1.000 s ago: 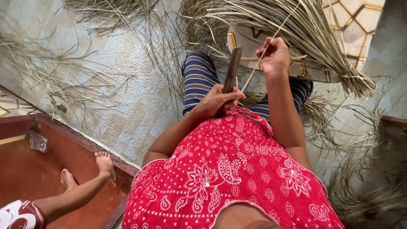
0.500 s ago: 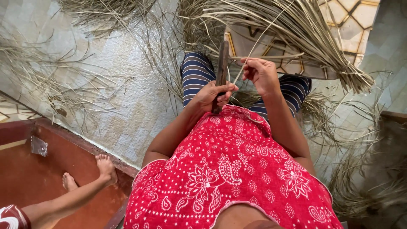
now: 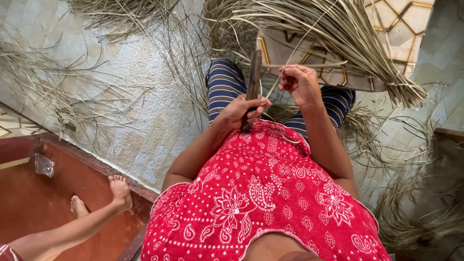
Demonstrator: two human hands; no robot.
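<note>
while gripped low in the left hand (image 3: 241,110), fingers wrapped tight round its lower end, knife (image 3: 253,77) stands nearly upright just above the red dress (image 3: 261,193), long axis pointing away from the body toward the bundle (image 3: 338,38). right hand (image 3: 299,84) just right of the knife, near but apart from it, fingertips pinched on a thin pale strand (image 3: 290,58). strand runs slantwise from that pinch up and away to the right, into the bundle; lower end seems to pass close by the knife's edge, though contact cannot be made out at this size. so: strand lies beyond and to the right of the knife, its long axis crossing the knife's at a narrow angle, right hand the nearer one and already on it, left hand below and to the left of it. bundle sits above the knife, resting across a tiled block (image 3: 290,53) over the striped knees (image 3: 224,89). loose dry fibres (image 3: 63,92) scattered well left of the knife on the pale floor (image 3: 145,125). lower left of the knife, well apart, another person's bare feet (image 3: 118,188) on a red step (image 3: 34,198).
</note>
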